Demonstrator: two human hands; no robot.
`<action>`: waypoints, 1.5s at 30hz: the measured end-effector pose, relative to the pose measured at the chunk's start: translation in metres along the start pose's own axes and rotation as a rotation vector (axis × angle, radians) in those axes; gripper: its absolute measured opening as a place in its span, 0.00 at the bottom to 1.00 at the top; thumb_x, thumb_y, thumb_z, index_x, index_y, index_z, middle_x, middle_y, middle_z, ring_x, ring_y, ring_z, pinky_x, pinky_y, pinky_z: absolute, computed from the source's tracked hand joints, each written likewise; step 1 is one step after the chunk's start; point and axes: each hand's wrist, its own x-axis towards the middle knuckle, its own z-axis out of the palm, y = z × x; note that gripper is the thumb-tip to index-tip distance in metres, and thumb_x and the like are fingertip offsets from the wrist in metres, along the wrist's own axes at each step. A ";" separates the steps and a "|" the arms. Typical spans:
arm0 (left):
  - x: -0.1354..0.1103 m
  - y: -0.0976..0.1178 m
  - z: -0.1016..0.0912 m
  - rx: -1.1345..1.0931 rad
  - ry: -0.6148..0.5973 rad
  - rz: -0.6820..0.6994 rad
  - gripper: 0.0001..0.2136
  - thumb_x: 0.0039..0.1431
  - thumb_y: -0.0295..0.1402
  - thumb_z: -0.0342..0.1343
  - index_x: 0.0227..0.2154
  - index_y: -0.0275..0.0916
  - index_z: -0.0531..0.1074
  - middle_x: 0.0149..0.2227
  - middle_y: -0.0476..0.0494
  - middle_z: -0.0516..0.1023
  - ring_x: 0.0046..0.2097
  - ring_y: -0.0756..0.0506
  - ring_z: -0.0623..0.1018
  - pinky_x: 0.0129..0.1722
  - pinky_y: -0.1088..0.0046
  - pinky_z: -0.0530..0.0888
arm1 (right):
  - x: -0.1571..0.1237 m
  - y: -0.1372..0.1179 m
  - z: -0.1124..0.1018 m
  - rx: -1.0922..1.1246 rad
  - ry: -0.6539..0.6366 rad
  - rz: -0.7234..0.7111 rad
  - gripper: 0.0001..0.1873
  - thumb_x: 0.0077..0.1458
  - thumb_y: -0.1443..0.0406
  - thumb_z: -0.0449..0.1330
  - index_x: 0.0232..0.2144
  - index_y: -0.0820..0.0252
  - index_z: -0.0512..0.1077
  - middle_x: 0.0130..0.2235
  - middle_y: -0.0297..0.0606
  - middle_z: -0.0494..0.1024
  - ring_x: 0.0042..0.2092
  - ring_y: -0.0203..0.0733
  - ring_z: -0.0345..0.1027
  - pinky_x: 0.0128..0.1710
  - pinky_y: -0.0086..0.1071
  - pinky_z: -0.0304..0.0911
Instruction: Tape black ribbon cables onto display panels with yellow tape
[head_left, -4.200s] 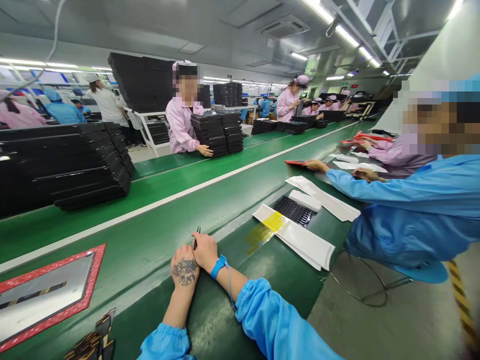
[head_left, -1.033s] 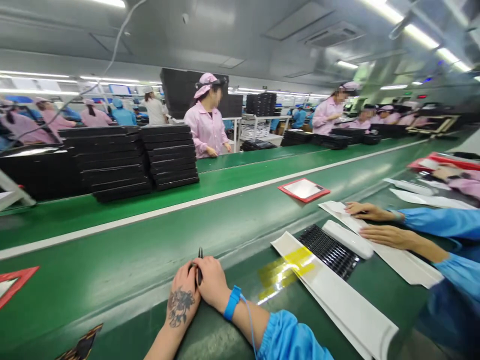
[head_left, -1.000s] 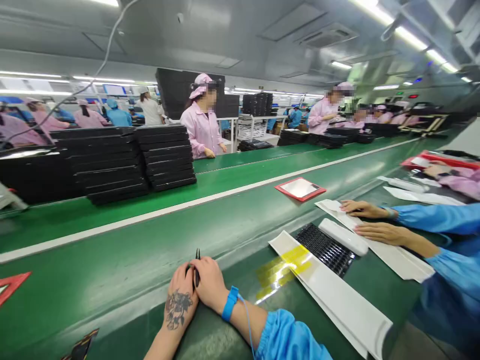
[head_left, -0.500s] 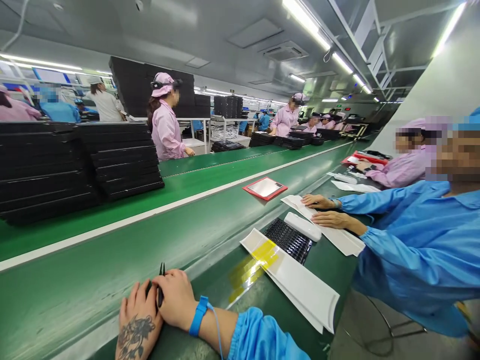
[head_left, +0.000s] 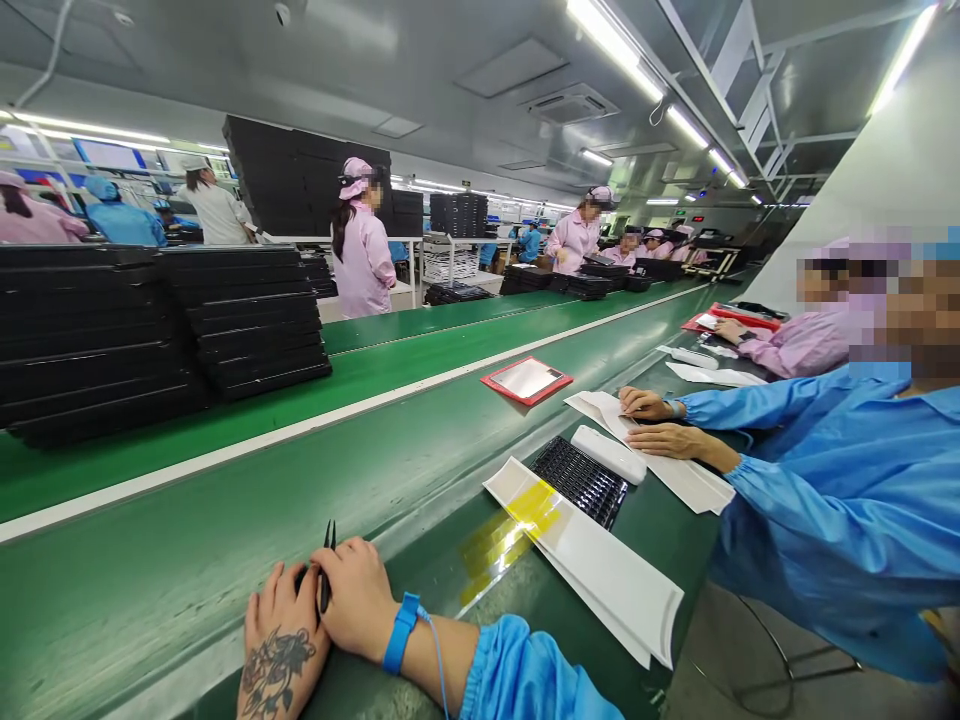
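Observation:
My right hand (head_left: 360, 597), with a blue wrist strap (head_left: 400, 633) and its cord, is closed around black tweezers (head_left: 330, 540); their tips point up and away from me. Against it lies my left hand (head_left: 283, 640), tattooed on the back. Its fingers lie forward on the bench edge beside the belt, with a dark part showing near the thumb side. To the right of my hands, yellow transparent strips (head_left: 495, 555) run from the green bench onto a folded white sheet (head_left: 592, 570). Beyond that sit a black compartment tray (head_left: 579, 478) and a white rounded case (head_left: 609, 454).
A red-framed panel (head_left: 527, 380) lies on the green conveyor (head_left: 300, 470). Tall stacks of black trays (head_left: 247, 320) stand at the left. On my right, a co-worker in a blue sleeve (head_left: 810, 510) has both hands on a white sheet (head_left: 675, 470). People in pink work across the belt.
My hands stay together with the tweezers in the same grip. Across the belt, a person in pink has turned and moved slightly right. The neighbouring co-worker's far hand has shifted a little.

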 end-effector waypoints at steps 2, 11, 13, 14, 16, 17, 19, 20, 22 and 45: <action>0.001 0.002 -0.002 0.105 -0.110 -0.027 0.19 0.60 0.26 0.45 0.52 0.33 0.70 0.56 0.37 0.67 0.63 0.36 0.57 0.63 0.53 0.55 | 0.000 0.000 0.000 -0.005 -0.001 -0.002 0.13 0.54 0.67 0.54 0.44 0.54 0.68 0.38 0.37 0.76 0.43 0.45 0.66 0.43 0.38 0.64; 0.001 -0.002 0.003 0.161 -0.117 -0.035 0.20 0.61 0.28 0.42 0.54 0.35 0.68 0.58 0.40 0.64 0.64 0.36 0.55 0.62 0.54 0.57 | 0.001 -0.001 -0.002 -0.004 -0.012 -0.003 0.13 0.55 0.66 0.55 0.44 0.53 0.68 0.39 0.36 0.76 0.43 0.45 0.66 0.43 0.38 0.64; 0.001 -0.006 0.015 0.138 0.056 -0.010 0.19 0.60 0.27 0.42 0.50 0.31 0.71 0.56 0.36 0.66 0.62 0.35 0.58 0.60 0.54 0.60 | 0.000 -0.001 -0.003 -0.003 -0.011 0.004 0.13 0.56 0.66 0.54 0.45 0.54 0.68 0.39 0.37 0.76 0.43 0.45 0.66 0.43 0.37 0.64; 0.001 -0.008 0.022 0.121 0.157 0.013 0.19 0.60 0.27 0.41 0.48 0.30 0.72 0.54 0.34 0.67 0.61 0.35 0.59 0.59 0.55 0.62 | 0.000 -0.002 -0.003 -0.003 -0.011 0.007 0.13 0.56 0.66 0.54 0.45 0.54 0.68 0.39 0.37 0.76 0.43 0.45 0.66 0.43 0.37 0.64; 0.001 -0.012 0.031 0.085 0.308 0.068 0.18 0.60 0.27 0.39 0.44 0.28 0.73 0.52 0.31 0.68 0.60 0.35 0.60 0.56 0.55 0.64 | 0.000 -0.002 -0.004 -0.002 -0.010 0.013 0.14 0.56 0.67 0.54 0.46 0.54 0.68 0.40 0.38 0.76 0.43 0.45 0.66 0.43 0.37 0.64; 0.001 -0.013 0.034 0.070 0.336 0.085 0.18 0.60 0.27 0.39 0.43 0.28 0.73 0.51 0.31 0.68 0.60 0.34 0.60 0.56 0.54 0.64 | 0.000 -0.003 -0.005 -0.002 -0.009 0.014 0.14 0.56 0.67 0.54 0.46 0.54 0.68 0.40 0.38 0.76 0.43 0.46 0.66 0.43 0.38 0.64; 0.001 -0.014 0.035 0.040 0.310 0.085 0.18 0.60 0.27 0.39 0.41 0.29 0.73 0.49 0.31 0.69 0.59 0.34 0.61 0.55 0.54 0.65 | -0.001 -0.003 -0.006 0.000 -0.007 0.015 0.14 0.56 0.67 0.54 0.46 0.54 0.67 0.39 0.38 0.76 0.43 0.46 0.66 0.43 0.38 0.64; 0.001 -0.014 0.034 0.028 0.277 0.076 0.17 0.59 0.27 0.40 0.41 0.30 0.74 0.49 0.32 0.69 0.59 0.34 0.61 0.55 0.54 0.65 | -0.001 -0.004 -0.007 0.000 -0.006 0.016 0.14 0.56 0.67 0.55 0.46 0.54 0.68 0.39 0.38 0.75 0.43 0.46 0.65 0.43 0.38 0.64; 0.001 -0.013 0.030 0.012 0.219 0.054 0.17 0.58 0.26 0.41 0.42 0.31 0.74 0.49 0.33 0.69 0.59 0.34 0.61 0.55 0.54 0.64 | -0.001 -0.004 -0.007 0.001 -0.002 0.016 0.14 0.56 0.67 0.55 0.46 0.54 0.68 0.39 0.38 0.75 0.43 0.46 0.65 0.43 0.38 0.64; -0.001 -0.003 -0.004 -0.097 0.002 0.052 0.12 0.58 0.24 0.45 0.42 0.33 0.71 0.46 0.38 0.71 0.47 0.41 0.70 0.45 0.66 0.68 | -0.001 -0.003 -0.007 -0.033 -0.008 -0.002 0.15 0.53 0.68 0.56 0.44 0.53 0.68 0.38 0.36 0.74 0.42 0.45 0.64 0.40 0.36 0.62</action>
